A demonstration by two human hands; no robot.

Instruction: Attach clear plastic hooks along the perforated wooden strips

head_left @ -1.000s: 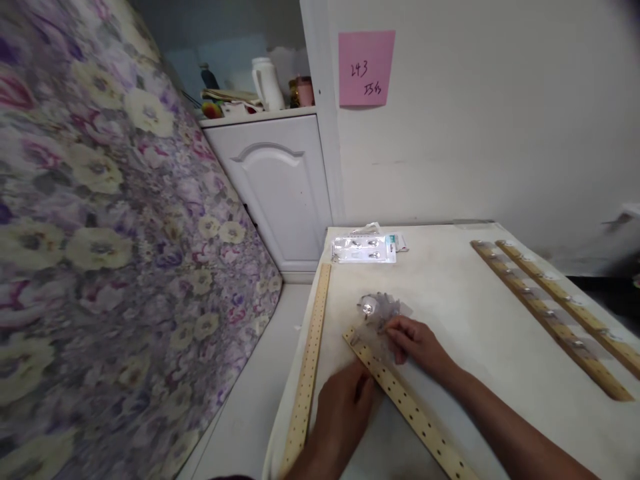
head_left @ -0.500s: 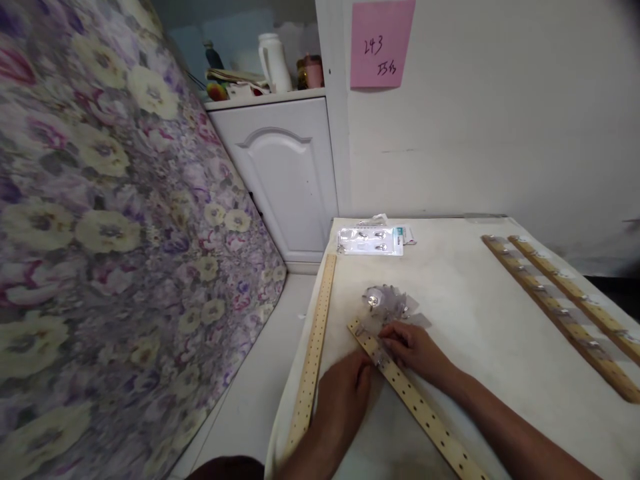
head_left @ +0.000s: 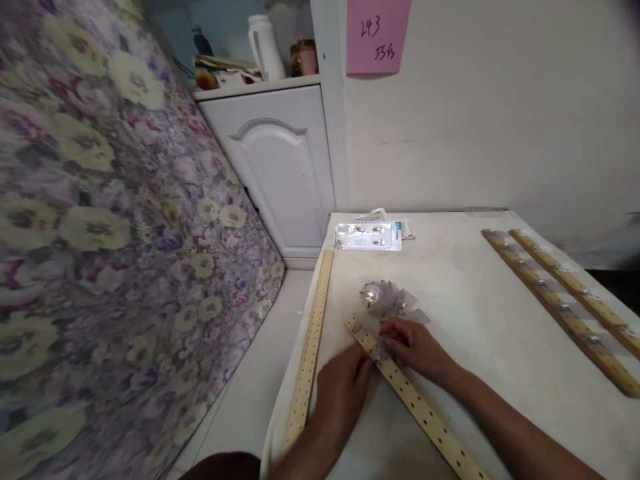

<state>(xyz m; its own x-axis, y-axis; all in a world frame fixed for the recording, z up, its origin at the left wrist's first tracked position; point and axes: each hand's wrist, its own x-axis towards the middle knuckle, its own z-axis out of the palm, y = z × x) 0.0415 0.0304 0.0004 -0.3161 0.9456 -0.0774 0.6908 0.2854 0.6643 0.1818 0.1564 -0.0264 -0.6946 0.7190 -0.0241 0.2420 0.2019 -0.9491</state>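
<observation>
The perforated wooden strip (head_left: 423,413) lies slanted between the two hands over the near part of the surface (head_left: 450,280). The left hand (head_left: 345,383) is clamped on its left edge close to the far end. The right hand (head_left: 413,343) sits at its opposite edge, fingertips drawn in beside a see-through plastic piece with a metal clip (head_left: 380,355); whether they pinch it, I cannot tell. Just beyond is a heap of translucent, glinting plastic-and-metal hooks (head_left: 393,300). Another long, straight, pale strip (head_left: 313,333), dotted with small holes, runs along the surface's left edge.
</observation>
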